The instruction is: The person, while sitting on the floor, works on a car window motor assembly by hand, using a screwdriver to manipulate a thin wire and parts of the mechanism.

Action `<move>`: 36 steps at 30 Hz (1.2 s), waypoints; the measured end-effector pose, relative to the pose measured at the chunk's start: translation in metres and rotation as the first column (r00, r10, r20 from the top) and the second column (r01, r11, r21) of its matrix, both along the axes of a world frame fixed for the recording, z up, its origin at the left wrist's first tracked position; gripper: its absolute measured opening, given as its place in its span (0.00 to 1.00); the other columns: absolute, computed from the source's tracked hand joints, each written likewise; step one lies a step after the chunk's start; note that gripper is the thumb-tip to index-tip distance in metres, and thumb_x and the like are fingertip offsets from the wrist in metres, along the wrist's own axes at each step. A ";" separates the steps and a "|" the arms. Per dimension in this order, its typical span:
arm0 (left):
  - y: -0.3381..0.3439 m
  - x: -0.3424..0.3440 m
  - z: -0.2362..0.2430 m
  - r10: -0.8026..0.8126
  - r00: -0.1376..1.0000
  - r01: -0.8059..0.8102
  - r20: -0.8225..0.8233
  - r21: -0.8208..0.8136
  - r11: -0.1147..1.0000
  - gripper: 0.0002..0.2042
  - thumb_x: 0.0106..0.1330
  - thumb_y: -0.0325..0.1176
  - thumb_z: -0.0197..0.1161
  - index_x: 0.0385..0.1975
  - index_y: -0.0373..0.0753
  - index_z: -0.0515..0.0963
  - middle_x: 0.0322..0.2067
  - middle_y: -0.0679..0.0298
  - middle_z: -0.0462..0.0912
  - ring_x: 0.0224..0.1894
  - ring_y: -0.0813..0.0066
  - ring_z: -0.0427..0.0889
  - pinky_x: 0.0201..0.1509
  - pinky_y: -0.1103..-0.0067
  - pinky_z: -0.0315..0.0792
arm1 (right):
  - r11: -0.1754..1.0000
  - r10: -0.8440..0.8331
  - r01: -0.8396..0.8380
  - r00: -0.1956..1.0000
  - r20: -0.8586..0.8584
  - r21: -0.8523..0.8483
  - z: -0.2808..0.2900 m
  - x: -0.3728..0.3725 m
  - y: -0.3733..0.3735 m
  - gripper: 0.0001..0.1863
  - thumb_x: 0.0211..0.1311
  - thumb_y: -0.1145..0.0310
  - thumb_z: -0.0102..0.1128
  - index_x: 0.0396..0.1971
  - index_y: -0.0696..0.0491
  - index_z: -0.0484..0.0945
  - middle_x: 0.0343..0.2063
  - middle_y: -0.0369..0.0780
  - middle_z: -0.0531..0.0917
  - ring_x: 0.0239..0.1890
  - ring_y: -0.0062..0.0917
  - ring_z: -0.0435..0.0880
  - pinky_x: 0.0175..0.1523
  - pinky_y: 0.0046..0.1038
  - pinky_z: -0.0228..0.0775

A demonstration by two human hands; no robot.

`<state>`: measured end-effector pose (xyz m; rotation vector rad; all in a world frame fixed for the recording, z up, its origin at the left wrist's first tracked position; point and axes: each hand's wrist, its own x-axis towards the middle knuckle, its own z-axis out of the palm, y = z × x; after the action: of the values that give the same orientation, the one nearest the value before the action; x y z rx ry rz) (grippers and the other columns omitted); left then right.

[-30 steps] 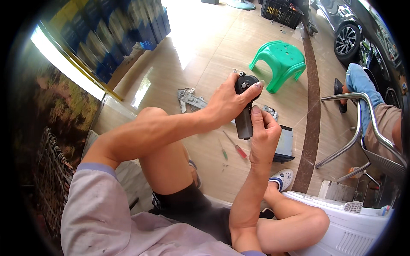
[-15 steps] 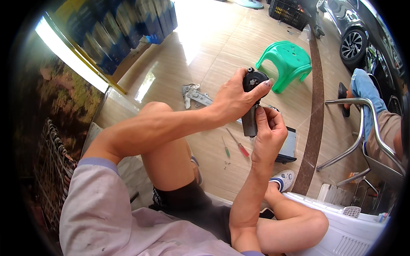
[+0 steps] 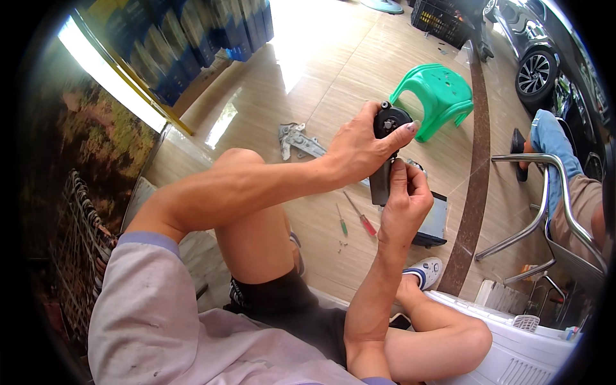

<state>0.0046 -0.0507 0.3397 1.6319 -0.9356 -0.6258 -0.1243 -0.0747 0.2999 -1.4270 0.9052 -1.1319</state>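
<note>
Up in front of me is a dark electric motor [image 3: 380, 185] with a round gear housing at its top and a cylindrical body below. My left hand [image 3: 360, 149] grips the housing, its thumb lying across the round face. Beside the motor, just under the housing, the thumb and fingers of my right hand [image 3: 407, 200] are pinched together. Whatever lies between those fingertips is hidden. On the floor beyond my left forearm lies a grey metal bracket with a toothed part [image 3: 296, 140], partly covered by my left hand.
Two screwdrivers, one green-handled [image 3: 343, 226] and one red-handled [image 3: 367, 224], lie on the floor by several small screws [image 3: 342, 244]. A flat dark-framed device [image 3: 435, 221] is right of them. A green stool [image 3: 439, 96] stands ahead; a metal-framed chair [image 3: 545, 192] and seated person are right.
The whole view has shifted slightly. Both hands keep nearly the same hold around the motor, with only a small movement of the right fingers.
</note>
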 end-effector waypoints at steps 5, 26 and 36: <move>0.000 -0.003 0.003 0.010 0.999 -0.010 0.031 -0.011 1.000 0.33 0.64 0.57 0.66 0.50 0.26 0.72 0.35 0.53 0.83 0.38 0.70 0.82 0.40 0.74 0.77 | 0.999 -0.033 0.033 0.999 0.018 0.005 -0.001 0.003 0.001 0.14 0.69 0.64 0.63 0.34 0.62 0.81 0.25 0.34 0.82 0.28 0.14 0.74 0.35 0.21 0.68; -0.005 -0.003 -0.001 -0.016 0.999 0.016 0.034 -0.009 1.000 0.30 0.66 0.54 0.67 0.49 0.28 0.72 0.36 0.56 0.83 0.40 0.73 0.82 0.42 0.76 0.77 | 0.997 -0.076 0.074 0.996 -0.048 -0.024 -0.006 0.005 0.000 0.19 0.72 0.59 0.58 0.38 0.64 0.81 0.26 0.37 0.82 0.29 0.17 0.75 0.38 0.23 0.69; -0.001 -0.005 0.000 -0.011 0.999 0.012 0.049 -0.023 1.000 0.32 0.65 0.55 0.67 0.49 0.27 0.72 0.35 0.54 0.83 0.38 0.71 0.83 0.41 0.75 0.78 | 0.993 -0.016 -0.004 0.984 0.178 0.114 -0.002 0.002 0.004 0.13 0.68 0.65 0.64 0.35 0.63 0.82 0.27 0.33 0.82 0.30 0.13 0.75 0.38 0.18 0.67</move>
<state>0.0000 -0.0520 0.3400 1.6280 -0.9854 -0.5831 -0.1222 -0.0710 0.2984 -1.2105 0.8336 -1.1735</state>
